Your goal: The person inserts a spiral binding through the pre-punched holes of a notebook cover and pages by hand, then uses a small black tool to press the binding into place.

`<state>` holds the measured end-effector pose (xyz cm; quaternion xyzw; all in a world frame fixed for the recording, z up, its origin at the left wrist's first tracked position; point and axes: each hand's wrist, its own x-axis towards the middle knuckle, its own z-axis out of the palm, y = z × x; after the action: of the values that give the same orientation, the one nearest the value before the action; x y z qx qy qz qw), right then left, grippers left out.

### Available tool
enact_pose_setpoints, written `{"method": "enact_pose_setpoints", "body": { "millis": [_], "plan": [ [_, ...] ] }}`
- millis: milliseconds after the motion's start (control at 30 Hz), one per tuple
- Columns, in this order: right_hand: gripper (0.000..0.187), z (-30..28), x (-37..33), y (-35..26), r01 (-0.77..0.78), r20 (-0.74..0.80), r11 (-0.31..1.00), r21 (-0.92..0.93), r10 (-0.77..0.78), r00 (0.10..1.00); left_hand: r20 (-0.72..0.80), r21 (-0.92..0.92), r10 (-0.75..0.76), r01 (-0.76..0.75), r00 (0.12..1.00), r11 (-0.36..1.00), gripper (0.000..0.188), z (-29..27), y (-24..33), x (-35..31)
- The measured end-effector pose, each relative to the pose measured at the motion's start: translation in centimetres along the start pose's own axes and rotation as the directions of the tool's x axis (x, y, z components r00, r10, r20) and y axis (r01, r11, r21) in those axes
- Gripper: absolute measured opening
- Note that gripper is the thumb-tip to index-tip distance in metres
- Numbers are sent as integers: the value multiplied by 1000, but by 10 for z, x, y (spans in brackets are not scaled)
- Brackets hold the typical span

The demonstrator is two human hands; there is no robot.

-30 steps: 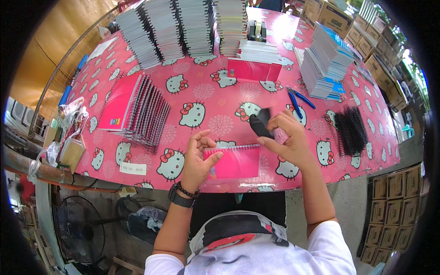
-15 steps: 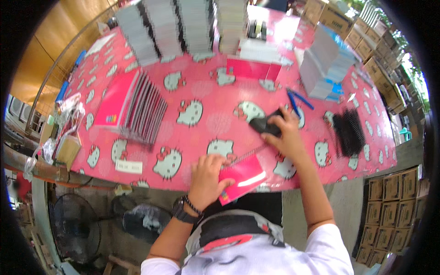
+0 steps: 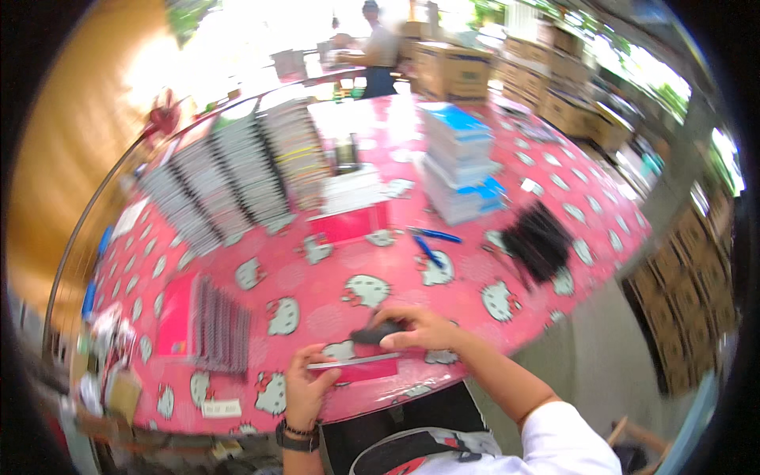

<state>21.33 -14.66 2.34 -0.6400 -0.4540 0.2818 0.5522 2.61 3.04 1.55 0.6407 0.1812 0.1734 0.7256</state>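
My left hand (image 3: pixel 307 388) grips the left end of a pink-covered notebook (image 3: pixel 370 370) near the table's front edge, thumb on the near side and fingers behind. The notebook is tilted so that its long pale edge faces up. My right hand (image 3: pixel 423 328) is closed around a small dark rounded object (image 3: pixel 374 333), just beyond the notebook's upper edge. Blur hides what kind of object it is and whether it touches the notebook. Blue-handled pliers (image 3: pixel 431 244) lie open on the table farther off. A bundle of black binding coils (image 3: pixel 538 244) rests at the right.
Pink-covered spiral notebooks (image 3: pixel 214 328) stand in a row at the left. Tall stacks of notebooks (image 3: pixel 249 170) rise behind, beside a pink booklet (image 3: pixel 348 225) and blue-topped paper stacks (image 3: pixel 459 154). Cardboard boxes (image 3: pixel 451 73) and another person (image 3: pixel 380 47) are at the back.
The view has swung right and up. The notebook has gone from lying with its cover facing up to tilted edge-up. My right hand, with the dark object, has come closer to the notebook.
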Motion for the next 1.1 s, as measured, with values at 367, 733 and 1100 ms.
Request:
{"method": "enact_pose_setpoints", "body": {
  "millis": [367,733,1100],
  "plan": [
    [41,39,-33,-8,32,50,974,226,-44,998,16,-176,260,-253,966,951,41,-17,-50,-15],
    [40,37,-10,0,-28,58,937,348,9,998,-66,-388,234,-241,970,889,32,6,-54,-12],
    [42,36,5,-6,6,56,998,-57,-3,998,-28,-178,124,-127,992,976,39,-4,-50,-13]
  ]
}}
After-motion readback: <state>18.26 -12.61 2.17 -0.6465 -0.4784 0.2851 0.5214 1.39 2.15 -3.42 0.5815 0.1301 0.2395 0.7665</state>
